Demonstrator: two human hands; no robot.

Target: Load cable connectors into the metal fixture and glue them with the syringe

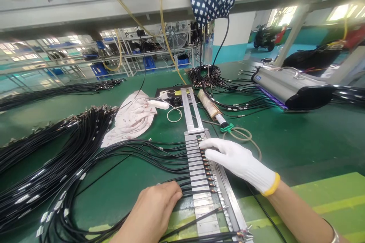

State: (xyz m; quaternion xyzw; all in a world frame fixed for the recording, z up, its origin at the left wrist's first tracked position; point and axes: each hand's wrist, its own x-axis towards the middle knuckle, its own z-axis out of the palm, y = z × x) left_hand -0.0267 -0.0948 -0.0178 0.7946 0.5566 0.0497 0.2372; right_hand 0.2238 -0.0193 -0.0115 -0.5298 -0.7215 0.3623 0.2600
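Note:
A metal slotted fixture (203,209) runs lengthwise in front of me, with black cables (171,152) laid side by side across it. Small metal connectors (210,178) line the cable ends along its right side. My left hand (156,205), bare, is closed around a few of the cables just left of the fixture; its fingertips are partly hidden. In a white glove with a yellow cuff, my right hand (234,161) reaches over the fixture's right side. Its forefinger and thumb are extended slightly apart, with the tips at the upper connectors.
Thick bundles of black cable (71,152) lie at left beside a crumpled cloth (134,117). Behind the fixture is a wrapped handheld tool (211,106) with a cord. A silver machine with purple light (291,87) stands at right, cables running into it. A shelf beam (71,9) crosses above.

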